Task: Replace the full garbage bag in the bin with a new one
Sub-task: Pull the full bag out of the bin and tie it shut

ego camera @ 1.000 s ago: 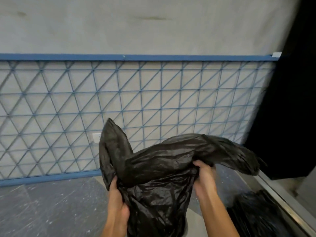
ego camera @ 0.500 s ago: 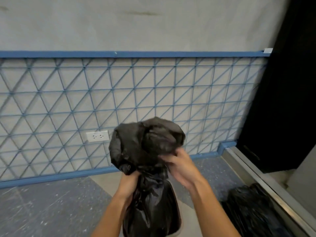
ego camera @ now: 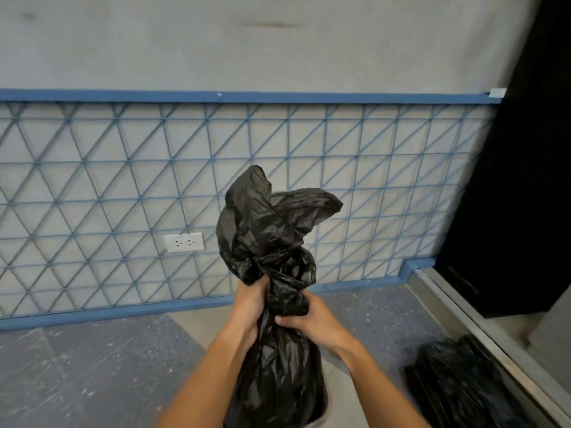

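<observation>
Both hands grip the black garbage bag's twisted neck.
Left hand (ego camera: 251, 299) and right hand (ego camera: 309, 321) clench the crinkled, glossy garbage bag (ego camera: 278, 366), its loose top bunched above.

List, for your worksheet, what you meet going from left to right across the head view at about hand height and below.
Wall socket → left hand → black garbage bag, gripped at its neck → right hand → second black bag on the floor → metal door track.
</observation>
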Demonstrator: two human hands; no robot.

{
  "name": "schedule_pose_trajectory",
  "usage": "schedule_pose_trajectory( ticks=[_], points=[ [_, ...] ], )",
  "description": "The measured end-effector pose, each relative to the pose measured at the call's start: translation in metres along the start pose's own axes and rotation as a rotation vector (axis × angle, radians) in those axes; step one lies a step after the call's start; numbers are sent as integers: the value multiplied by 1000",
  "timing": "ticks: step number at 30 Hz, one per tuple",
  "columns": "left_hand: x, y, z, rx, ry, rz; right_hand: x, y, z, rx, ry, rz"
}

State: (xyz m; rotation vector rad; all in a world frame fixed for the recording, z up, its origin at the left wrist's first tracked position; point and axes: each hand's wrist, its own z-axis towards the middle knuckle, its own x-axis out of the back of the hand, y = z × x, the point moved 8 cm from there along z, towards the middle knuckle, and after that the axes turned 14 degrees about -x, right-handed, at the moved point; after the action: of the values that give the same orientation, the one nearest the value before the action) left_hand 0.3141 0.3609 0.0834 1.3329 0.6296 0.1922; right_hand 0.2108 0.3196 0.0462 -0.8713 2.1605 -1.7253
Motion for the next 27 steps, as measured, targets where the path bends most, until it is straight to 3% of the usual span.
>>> schedule_pose_trajectory(
  ticks=[4,12,16,19,24,27],
  points=[
    [-8,18,-4,-75,-77,5,-2,-8,-4,11,-69,26],
    [-14,66,2,-239,-136,31,-2,-58,-18,272,123,93],
    [-12,83,-2,-329,-66,46,-3,-70,-29,341,88,166],
    [-9,95,1,-366,-58,-38,5,-83,-38,420,-47,226],
    [1,65,1,-260,-6,-40,-4,-72,-26,244,-150,22],
    [31,44,4,-201,178,-116,9,-47,-11,142,4,52]
  ],
)
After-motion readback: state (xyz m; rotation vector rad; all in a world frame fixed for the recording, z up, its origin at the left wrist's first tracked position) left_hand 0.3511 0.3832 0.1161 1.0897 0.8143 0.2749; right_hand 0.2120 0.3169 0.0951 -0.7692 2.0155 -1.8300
